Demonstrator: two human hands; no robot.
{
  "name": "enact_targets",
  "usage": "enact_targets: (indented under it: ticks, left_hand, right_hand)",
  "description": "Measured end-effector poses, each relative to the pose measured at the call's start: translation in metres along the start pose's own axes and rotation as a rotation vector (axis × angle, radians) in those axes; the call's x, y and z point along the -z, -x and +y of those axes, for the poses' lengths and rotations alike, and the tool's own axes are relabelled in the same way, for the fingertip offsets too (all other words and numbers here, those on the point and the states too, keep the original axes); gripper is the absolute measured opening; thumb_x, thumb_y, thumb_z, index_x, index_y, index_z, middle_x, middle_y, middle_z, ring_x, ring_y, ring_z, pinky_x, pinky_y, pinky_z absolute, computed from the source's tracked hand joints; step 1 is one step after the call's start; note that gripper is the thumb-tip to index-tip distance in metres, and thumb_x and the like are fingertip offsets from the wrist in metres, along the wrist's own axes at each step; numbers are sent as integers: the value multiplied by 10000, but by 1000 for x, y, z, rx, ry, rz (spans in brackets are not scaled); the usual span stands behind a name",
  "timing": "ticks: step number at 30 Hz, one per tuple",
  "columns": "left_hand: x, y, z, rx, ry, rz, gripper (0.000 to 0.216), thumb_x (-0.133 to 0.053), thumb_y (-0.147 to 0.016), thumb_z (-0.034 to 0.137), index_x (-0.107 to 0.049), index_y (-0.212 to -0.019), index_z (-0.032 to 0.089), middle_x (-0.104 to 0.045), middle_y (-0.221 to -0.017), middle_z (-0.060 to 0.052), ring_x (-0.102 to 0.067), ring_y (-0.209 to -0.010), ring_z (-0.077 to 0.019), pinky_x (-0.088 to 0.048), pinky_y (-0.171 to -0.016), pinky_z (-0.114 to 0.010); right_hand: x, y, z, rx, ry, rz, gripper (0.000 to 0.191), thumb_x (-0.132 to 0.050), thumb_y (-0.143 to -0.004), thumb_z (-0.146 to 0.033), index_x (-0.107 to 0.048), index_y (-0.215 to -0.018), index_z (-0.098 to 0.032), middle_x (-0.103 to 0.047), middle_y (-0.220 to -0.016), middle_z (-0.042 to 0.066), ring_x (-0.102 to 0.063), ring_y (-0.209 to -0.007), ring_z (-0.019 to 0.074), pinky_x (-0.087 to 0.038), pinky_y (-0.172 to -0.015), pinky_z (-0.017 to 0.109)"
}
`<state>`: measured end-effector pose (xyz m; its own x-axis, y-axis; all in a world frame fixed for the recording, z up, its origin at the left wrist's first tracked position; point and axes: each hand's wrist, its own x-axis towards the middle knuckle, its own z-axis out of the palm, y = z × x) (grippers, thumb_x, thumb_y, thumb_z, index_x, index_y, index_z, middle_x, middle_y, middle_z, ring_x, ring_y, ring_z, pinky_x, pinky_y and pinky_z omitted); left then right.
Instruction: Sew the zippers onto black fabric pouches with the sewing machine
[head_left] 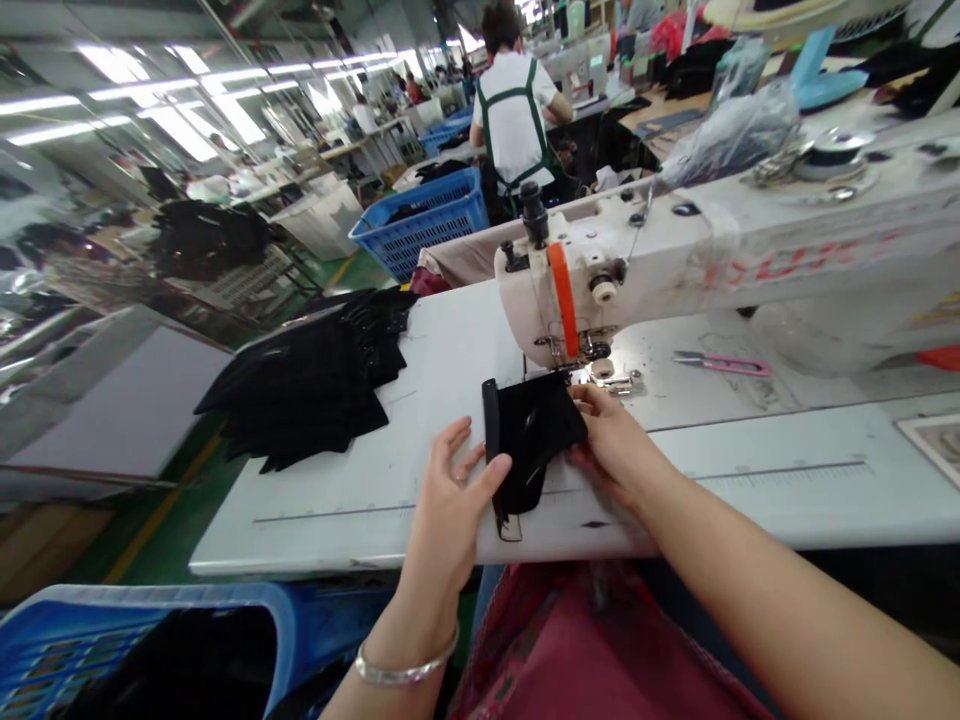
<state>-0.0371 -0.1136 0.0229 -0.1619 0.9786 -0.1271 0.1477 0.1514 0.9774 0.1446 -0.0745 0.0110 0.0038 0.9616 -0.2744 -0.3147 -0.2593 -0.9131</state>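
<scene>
A small black fabric piece lies on the white sewing table, its far edge under the needle of the white sewing machine. My left hand is at the piece's left edge, thumb touching it, fingers apart and raised. My right hand rests on the piece's right side, fingers pressing the cloth close to the presser foot.
A stack of black fabric pieces lies on the table's left. Pink snips lie behind the machine arm. Blue baskets stand at bottom left and beyond the table. A person in white works farther back.
</scene>
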Motion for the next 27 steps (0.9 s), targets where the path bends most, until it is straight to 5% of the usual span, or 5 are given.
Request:
enact_targets:
  ticks: [4,8,13,19,27]
  left_hand:
    - [7,-12,13,-26,-20,-39,639,-754,-729,207,-538,-1330,215,-515,-1457,-147,-607,-1256,-309,-549,-1011,-485]
    - [10,3,24,-509,-534,-158,409,-560,-870,92,-644,-1243,237,-587,-1410,-87,-496,-1391,-287,-471,-1127,-527]
    - [-13,36,13,-980,-823,-584,261,-553,-984,169,-617,-1235,135,-686,-1238,-121,-630,-1199,-250,-557,-1041,-412]
    - [-29,34,-12,-1022,-818,-494,130,-546,-981,100,-635,-1067,138,-708,-1028,-66,-648,-954,-204,-569,-894,-371]
    - [-34,37,-9,-810,-672,-365,146,-604,-969,133,-695,-1064,196,-666,-976,-47,-618,-906,-180,-540,-823,-331]
  right_hand:
    - [8,8,-8,6,148,-108,214,-710,-721,-351,-566,-822,-229,-325,-509,-106,-295,-446,95,-211,-444,236]
    - [27,48,2,41,328,-168,100,-711,-725,-206,-634,-788,-209,-524,-614,-51,-479,-608,143,-336,-564,262]
    - [48,98,29,240,880,-165,87,-569,-900,-161,-634,-896,-219,-637,-769,-10,-563,-666,169,-388,-615,295]
    - [70,99,37,835,1310,-107,129,-548,-971,-162,-645,-1055,-174,-629,-945,71,-562,-832,224,-453,-733,356]
    - [80,83,42,1098,1280,-188,116,-607,-950,-152,-656,-1051,-125,-630,-858,61,-502,-774,215,-430,-705,377]
